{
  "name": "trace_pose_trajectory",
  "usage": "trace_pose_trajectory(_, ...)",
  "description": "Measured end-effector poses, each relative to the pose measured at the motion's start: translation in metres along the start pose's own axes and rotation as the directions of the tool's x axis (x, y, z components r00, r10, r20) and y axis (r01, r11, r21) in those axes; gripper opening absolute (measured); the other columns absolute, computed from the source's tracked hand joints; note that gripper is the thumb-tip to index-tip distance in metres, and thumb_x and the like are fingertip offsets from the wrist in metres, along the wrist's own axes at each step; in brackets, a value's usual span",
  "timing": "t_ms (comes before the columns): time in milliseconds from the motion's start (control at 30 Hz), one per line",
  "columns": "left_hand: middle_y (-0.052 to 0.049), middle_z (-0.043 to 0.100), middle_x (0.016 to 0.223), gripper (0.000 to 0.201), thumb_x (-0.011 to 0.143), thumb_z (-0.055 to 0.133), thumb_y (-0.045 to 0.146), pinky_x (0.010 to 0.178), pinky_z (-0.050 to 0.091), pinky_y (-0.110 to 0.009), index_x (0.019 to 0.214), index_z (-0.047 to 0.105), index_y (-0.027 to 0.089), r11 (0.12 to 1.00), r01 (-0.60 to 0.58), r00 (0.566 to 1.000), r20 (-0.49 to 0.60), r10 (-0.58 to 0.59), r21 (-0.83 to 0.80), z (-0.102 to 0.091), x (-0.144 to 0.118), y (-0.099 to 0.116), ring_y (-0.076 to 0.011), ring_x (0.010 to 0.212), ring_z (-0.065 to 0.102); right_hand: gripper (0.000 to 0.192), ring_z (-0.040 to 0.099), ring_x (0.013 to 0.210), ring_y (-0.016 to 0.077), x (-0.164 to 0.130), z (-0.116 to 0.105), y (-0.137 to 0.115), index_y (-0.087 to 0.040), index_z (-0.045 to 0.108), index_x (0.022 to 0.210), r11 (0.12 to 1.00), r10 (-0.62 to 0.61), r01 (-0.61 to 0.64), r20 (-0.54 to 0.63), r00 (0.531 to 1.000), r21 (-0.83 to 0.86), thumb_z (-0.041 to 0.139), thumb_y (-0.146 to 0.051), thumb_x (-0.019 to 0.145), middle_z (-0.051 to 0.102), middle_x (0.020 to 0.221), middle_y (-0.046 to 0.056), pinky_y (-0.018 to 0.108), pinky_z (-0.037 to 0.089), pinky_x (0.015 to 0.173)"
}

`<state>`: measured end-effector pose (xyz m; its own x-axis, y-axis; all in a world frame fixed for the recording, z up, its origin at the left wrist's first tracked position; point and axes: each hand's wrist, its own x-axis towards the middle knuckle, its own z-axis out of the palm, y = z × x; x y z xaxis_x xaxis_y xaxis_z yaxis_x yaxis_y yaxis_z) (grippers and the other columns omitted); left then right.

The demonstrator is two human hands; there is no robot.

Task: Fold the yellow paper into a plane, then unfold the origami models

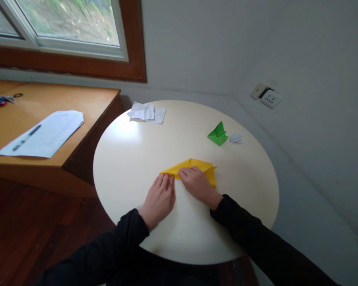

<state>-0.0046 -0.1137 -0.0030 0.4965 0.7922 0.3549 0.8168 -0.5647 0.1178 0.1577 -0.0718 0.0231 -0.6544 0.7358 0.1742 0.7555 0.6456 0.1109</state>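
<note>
Head view: both hands, left hand [159, 198] and right hand [197, 183], press flat on yellow paper [197, 163].

Both hands flat on folded yellow paper [197, 165] near middle of round white table [131, 159]: left hand [158, 200] on its left tip, right hand [197, 183] on centre. Green folded piece [217, 134] far right, crumpled white paper [146, 113] at far edge.
</note>
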Motion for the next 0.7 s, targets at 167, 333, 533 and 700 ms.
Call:
trace_pose_trajectory(167,-0.024,0.056,0.111,0.041,0.085,0.036,0.013,0.099,0.037,-0.047,0.121,0.047,-0.003,0.999,-0.052,0.998,0.022,0.052,-0.001,0.000,-0.001,-0.003,-0.0319,0.113,0.049,0.013,0.059,0.082,0.0219,0.021,-0.015,-0.009,-0.014,0.059,0.089,1.000,0.017,-0.018,0.075,0.997,0.000,0.046,-0.013,0.089,0.066,0.087,0.008,0.035,0.036,0.078)
trace_pose_trajectory(333,-0.026,0.053,0.119,0.043,0.084,0.035,0.011,0.099,0.038,-0.046,0.123,0.044,-0.005,0.997,-0.079,0.996,0.033,0.079,-0.003,-0.002,-0.004,-0.009,-0.0325,0.117,0.047,0.017,0.058,0.084,0.0192,0.040,-0.021,-0.011,-0.016,0.063,0.085,0.995,0.007,-0.020,0.138,0.990,0.093,0.047,-0.020,0.091,0.066,0.088,0.006,0.031,0.035,0.074)
trace_pose_trajectory(533,-0.025,0.053,0.119,0.044,0.085,0.035,0.012,0.098,0.039,-0.050,0.126,0.041,-0.002,0.997,-0.059,0.997,0.041,0.061,-0.057,-0.003,-0.005,-0.009,-0.0335,0.119,0.046,0.016,0.057,0.078,0.0147,0.048,-0.012,-0.004,-0.017,0.064,0.079,0.966,0.096,-0.128,0.148,0.984,0.227,0.052,-0.021,0.089,0.065,0.084,0.002,0.027,0.033,0.067)
trace_pose_trajectory(700,-0.024,0.053,0.114,0.041,0.084,0.037,0.012,0.101,0.039,-0.049,0.121,0.045,-0.002,0.998,-0.023,0.999,0.028,0.025,-0.066,-0.007,-0.005,-0.007,-0.0332,0.119,0.045,0.021,0.055,0.076,0.0152,0.039,0.005,-0.007,-0.017,0.062,0.076,0.979,0.110,-0.113,0.028,0.994,0.168,0.049,-0.024,0.091,0.063,0.080,0.003,0.028,0.031,0.066)
